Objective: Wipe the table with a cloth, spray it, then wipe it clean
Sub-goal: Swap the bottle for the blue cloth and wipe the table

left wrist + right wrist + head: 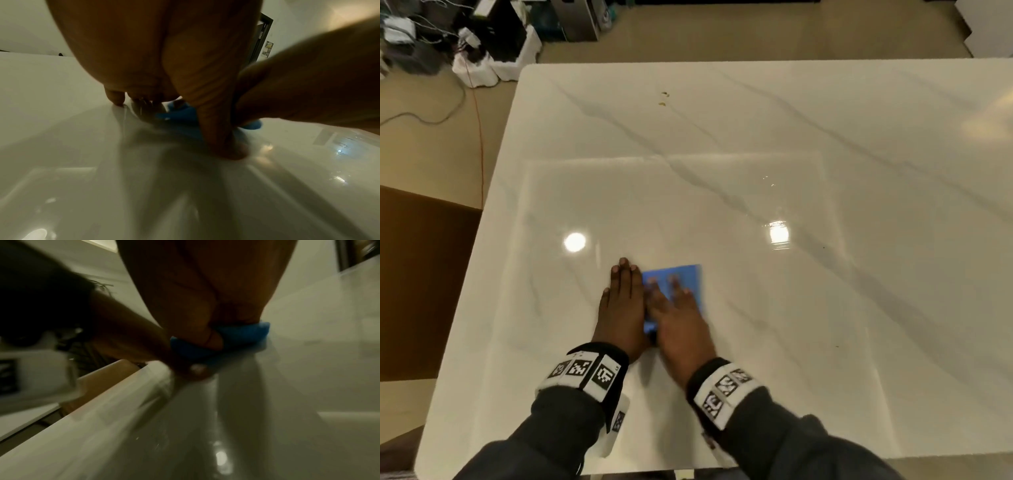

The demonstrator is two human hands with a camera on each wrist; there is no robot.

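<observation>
A folded blue cloth point(688, 277) lies on the white marble table point(825, 274), near the front middle. My right hand point(678, 315) presses flat on it with straight fingers and is blurred by motion. In the right wrist view the cloth point(246, 332) bunches under the right palm point(205, 280). My left hand point(621, 301) lies flat on the bare tabletop, touching the cloth's left edge, fingers straight. The left wrist view shows its fingertips point(115, 99) on the table and the cloth point(180, 113) beside the thumb.
A few brown crumbs point(663, 97) sit on the far part of the table, and a small speck point(837, 346) lies to the right. The surface around the cloth shines. Boxes and cables point(482, 51) crowd the floor at the far left; a brown board point(421, 274) stands left.
</observation>
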